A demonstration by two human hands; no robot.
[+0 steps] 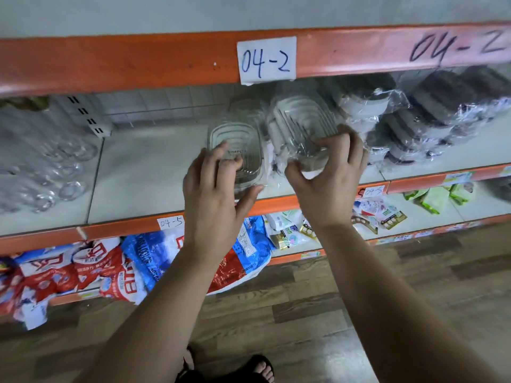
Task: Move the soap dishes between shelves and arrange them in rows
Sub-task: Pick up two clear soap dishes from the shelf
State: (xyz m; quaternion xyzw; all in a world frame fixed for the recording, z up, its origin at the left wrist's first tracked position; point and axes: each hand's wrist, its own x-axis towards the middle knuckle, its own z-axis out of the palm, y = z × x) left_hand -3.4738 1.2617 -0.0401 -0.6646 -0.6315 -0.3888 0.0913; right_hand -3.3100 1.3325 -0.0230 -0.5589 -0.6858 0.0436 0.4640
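Two clear plastic-wrapped soap dishes lie on the middle shelf [143, 172]. My left hand [218, 194] rests on the left soap dish [237, 142], fingers spread over its top and thumb at its near edge. My right hand [329, 178] grips the right soap dish [298, 125], which is tilted up, with fingers curled over its near end. More clear dishes stand behind these two. Dark and grey wrapped soap dishes [431, 111] are stacked to the right.
An orange beam with a "04-2" label [266, 60] runs above the shelf. Clear glasses [49, 172] fill the left bay. Detergent bags [105, 269] and small packets [387, 211] lie on the lower shelf. My sandalled foot [260, 369] stands on the wooden floor.
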